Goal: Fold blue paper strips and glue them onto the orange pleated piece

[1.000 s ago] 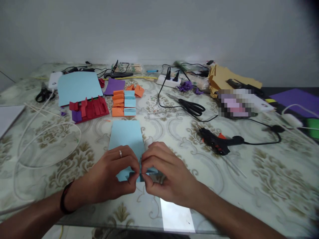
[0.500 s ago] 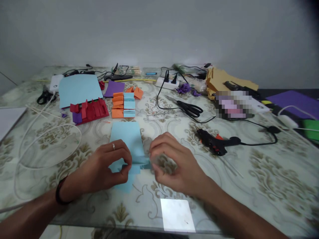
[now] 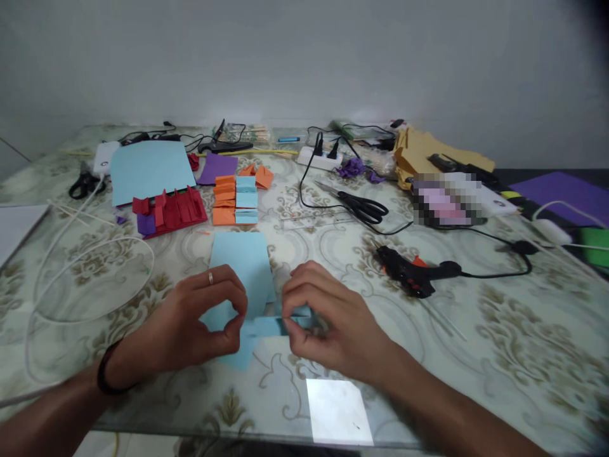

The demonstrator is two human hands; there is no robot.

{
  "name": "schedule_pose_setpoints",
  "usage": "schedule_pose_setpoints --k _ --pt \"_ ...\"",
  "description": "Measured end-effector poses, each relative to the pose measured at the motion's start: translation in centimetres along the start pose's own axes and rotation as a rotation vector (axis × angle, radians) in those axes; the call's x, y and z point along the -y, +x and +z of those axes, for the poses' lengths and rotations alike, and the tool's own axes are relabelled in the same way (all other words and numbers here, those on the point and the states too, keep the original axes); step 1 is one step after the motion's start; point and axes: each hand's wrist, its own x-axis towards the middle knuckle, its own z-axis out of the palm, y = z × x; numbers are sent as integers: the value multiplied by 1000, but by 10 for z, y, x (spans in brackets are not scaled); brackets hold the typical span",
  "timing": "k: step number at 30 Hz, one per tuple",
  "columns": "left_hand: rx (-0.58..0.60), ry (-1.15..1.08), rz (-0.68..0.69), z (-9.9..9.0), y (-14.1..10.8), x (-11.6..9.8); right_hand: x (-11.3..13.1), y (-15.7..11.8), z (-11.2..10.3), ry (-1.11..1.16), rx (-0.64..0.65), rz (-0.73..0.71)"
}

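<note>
A small folded light-blue paper strip is stretched between my hands above the table, a little blurred. My right hand pinches it between thumb and forefinger, and part of the strip shows behind the fingers. My left hand, with a ring and a dark wristband, is pinched closed at the strip's left end; its fingertips partly hide that end. Under and behind my left hand lies a longer light-blue paper sheet, flat on the patterned table cover.
Beyond lie folded orange pieces, folded blue pieces, a red folded-paper piece and a large blue sheet. To the right are scissors and a black glue gun with its cord. A white cable loops at left.
The blue strip has shifted right along with my right hand's grip, and more of it shows between my hands. My left hand has moved slightly left.
</note>
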Motion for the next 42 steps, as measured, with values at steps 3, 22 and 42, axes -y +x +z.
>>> schedule_pose_setpoints --k 3,22,42 --pt "-5 -52 -129 -6 -1 3 0 2 -5 -5 -47 10" --pt "-98 -46 -223 10 -5 4 1 -10 5 339 76 427" --pt "-87 11 -57 8 -6 4 0 -4 1 299 63 460"
